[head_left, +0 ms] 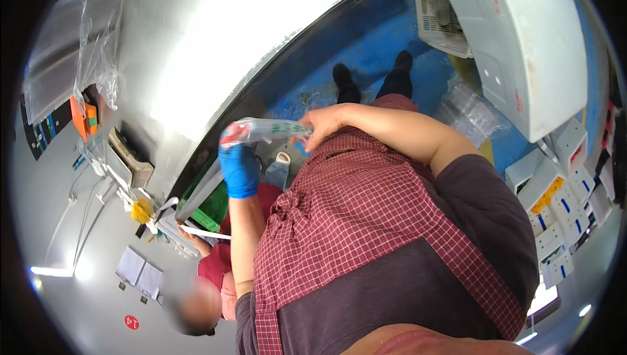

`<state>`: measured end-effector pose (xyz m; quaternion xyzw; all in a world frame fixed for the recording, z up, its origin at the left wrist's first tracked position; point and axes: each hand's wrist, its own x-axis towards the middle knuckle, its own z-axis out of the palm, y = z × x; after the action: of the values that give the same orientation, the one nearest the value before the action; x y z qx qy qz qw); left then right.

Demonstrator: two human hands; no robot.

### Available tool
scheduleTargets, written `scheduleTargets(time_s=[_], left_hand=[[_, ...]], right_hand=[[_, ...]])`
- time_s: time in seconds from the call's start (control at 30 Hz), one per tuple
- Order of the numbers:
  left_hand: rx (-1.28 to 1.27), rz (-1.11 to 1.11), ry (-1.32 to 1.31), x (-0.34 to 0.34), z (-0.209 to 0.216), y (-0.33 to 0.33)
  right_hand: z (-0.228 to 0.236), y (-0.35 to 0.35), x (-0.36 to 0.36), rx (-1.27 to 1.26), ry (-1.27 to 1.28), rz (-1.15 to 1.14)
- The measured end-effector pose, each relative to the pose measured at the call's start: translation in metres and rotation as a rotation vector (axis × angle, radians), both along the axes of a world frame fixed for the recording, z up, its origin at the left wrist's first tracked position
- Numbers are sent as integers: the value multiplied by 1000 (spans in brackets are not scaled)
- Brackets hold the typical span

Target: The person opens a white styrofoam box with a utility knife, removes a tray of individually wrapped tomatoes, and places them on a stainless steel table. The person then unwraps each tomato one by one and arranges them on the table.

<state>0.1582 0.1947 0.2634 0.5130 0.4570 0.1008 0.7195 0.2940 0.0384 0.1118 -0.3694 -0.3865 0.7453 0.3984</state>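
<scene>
A narrow clear plastic bag (264, 129) with green print and a red patch at one end stretches between my two hands in front of my apron. My left hand (240, 171), in a blue glove, grips the red end; its fingertips are partly covered by the film. I cannot tell whether the red is print or something inside. At the other end, my bare right hand (320, 125) pinches the bag with its fingers closed. Beyond my left hand runs the edge of a shiny steel table (150, 2).
Clear plastic sheets (98, 35) and an orange box (83, 118) lie on the table's far left. A co-worker (215, 267) stands at lower left by a green crate (212, 208). Right are a big white tub (522, 41), a slotted basket (441, 18), and plastic film (471, 112) on the blue floor.
</scene>
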Motion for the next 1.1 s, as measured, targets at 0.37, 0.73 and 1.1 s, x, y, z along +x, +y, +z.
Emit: scheduleTargets(time_s=[0.37, 0.73, 1.1], left_hand=[[567, -48, -269, 94, 40, 29], [-140, -712, -346, 175, -18, -82], [-288, -628, -308, 253, 25, -138]], right_hand=[[45, -105, 95, -345, -927, -913], [209, -88, 115, 330, -1290, -1110], [207, -232, 156, 163, -567, -2002]])
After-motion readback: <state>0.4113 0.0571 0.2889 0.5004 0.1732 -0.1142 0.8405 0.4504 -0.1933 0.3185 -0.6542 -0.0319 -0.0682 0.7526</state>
